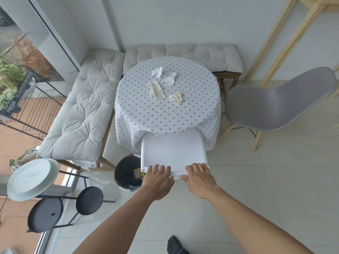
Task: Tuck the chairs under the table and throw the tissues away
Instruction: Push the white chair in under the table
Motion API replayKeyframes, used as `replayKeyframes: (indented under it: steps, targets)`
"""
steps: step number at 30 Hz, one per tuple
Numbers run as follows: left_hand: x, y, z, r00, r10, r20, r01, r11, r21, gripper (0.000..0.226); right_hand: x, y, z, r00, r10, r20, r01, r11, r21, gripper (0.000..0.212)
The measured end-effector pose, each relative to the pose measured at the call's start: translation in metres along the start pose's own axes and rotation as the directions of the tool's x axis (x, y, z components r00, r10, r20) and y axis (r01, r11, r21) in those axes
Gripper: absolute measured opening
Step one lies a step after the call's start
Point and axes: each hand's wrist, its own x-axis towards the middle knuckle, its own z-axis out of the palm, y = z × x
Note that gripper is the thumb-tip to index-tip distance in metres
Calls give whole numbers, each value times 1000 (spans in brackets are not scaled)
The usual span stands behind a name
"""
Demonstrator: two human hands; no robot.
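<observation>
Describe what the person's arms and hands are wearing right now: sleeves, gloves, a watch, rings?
Nothing shows on them. The left hand and right hand are bare, without gloves, and no rings or watch are visible. Both forearms are uncovered to the frame's bottom edge; no sleeve appears.

The white chair [174, 151] under my hands looked smooth matt plastic; the tablecloth [165, 110] was dotted cloth, the tissues [165, 76] crumpled paper.

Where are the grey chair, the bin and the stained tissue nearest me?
grey chair [275, 105], head view, middle of the seat shell.
bin [126, 173], head view, dark liner inside.
stained tissue [177, 98], head view, centre of the crumpled wad.
</observation>
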Motion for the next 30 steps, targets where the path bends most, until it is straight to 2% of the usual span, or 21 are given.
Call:
replayKeyframes:
  steps: [4,8,10,17,22,30]
  targets:
    - [16,-5,-6,998,-24,50,27,998,-49,53,14,2,-8,997,38,62,-39,999,4,55]
    - [28,-4,-24,978,-22,207,37,997,-68,61,14,10,-18,984,78,159,-91,993,78,67]
    - [35,0,-39,973,-16,231,36,996,-87,65,10,25,-26,980,80,183,-98,991,92,72]
    - [83,55,-95,992,-18,126,30,995,-93,68,-2,120,-76,980,159,119,-170,982,88,81]
    - [139,127,-135,997,4,81,2,997,-79,69,-2,214,-116,977,195,82,-200,978,62,81]
    - [233,250,-195,998,-57,35,61,990,-124,70,2,378,-186,986,160,44,-160,987,-10,84]
